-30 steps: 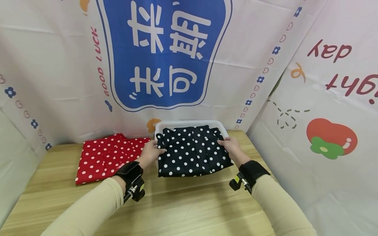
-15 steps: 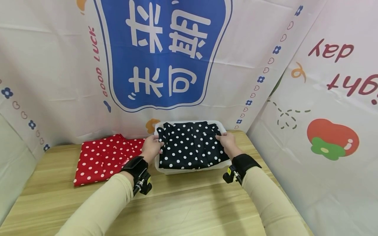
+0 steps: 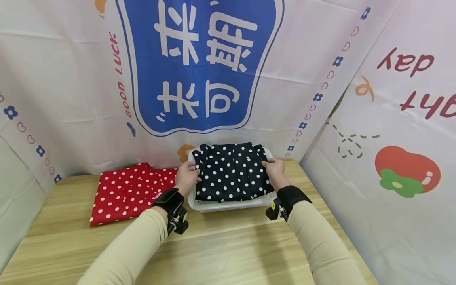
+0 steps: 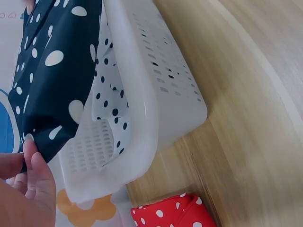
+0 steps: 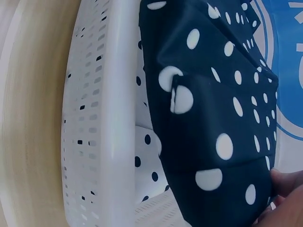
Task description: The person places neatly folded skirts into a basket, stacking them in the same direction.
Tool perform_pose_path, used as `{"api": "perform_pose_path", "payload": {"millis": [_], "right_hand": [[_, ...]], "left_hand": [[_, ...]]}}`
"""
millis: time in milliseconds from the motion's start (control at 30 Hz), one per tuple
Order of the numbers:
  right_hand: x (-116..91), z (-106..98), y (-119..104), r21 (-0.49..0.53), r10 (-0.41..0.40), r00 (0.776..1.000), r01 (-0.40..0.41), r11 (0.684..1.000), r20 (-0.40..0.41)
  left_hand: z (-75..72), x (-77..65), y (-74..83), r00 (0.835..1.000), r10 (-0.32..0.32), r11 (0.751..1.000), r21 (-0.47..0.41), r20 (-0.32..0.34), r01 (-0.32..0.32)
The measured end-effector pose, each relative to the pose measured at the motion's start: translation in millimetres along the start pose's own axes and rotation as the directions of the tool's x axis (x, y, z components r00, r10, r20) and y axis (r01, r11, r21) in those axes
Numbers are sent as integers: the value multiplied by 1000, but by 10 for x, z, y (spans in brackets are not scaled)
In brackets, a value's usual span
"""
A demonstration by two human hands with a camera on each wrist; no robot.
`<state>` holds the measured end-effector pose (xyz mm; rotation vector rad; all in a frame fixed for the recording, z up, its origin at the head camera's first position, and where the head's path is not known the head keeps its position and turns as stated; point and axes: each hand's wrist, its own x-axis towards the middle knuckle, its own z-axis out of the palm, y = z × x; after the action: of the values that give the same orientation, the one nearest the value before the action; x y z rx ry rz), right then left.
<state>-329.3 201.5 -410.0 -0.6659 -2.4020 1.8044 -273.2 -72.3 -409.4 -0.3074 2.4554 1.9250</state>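
A folded black cloth with white dots [image 3: 231, 174] spans the opening of a white plastic basket [image 3: 228, 206]. My left hand [image 3: 187, 177] pinches its left edge between thumb and fingers, as the left wrist view shows at the cloth's corner. At the opposite edge my right hand [image 3: 275, 171] grips the cloth, though only part of that hand [image 5: 284, 198] shows in the right wrist view. Inside the basket, under the black cloth, lies a white cloth with black dots [image 4: 111, 90]. Much of it is hidden.
A folded red cloth with white dots [image 3: 132, 192] lies on the wooden table [image 3: 213, 245], left of the basket. Behind the basket hangs a white printed curtain [image 3: 292, 71] with a blue panel. Another printed sheet [image 3: 392, 221] borders the table on the right.
The black cloth has moved back with both hands, from overhanging the basket's front to above its opening. The basket's front rim has come into view. The red cloth stays put.
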Motion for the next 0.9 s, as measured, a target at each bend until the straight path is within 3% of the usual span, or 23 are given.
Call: {"api": "perform_pose_path", "payload": {"millis": [433, 900], "right_hand": [[-36, 33, 51, 63, -58, 998, 60, 996, -20], [-24, 144, 278, 79, -40, 999, 40, 996, -2]], "left_hand": [[69, 16, -30, 1000, 6, 1000, -10, -18, -6], [226, -13, -195, 996, -66, 998, -11, -59, 66]]}}
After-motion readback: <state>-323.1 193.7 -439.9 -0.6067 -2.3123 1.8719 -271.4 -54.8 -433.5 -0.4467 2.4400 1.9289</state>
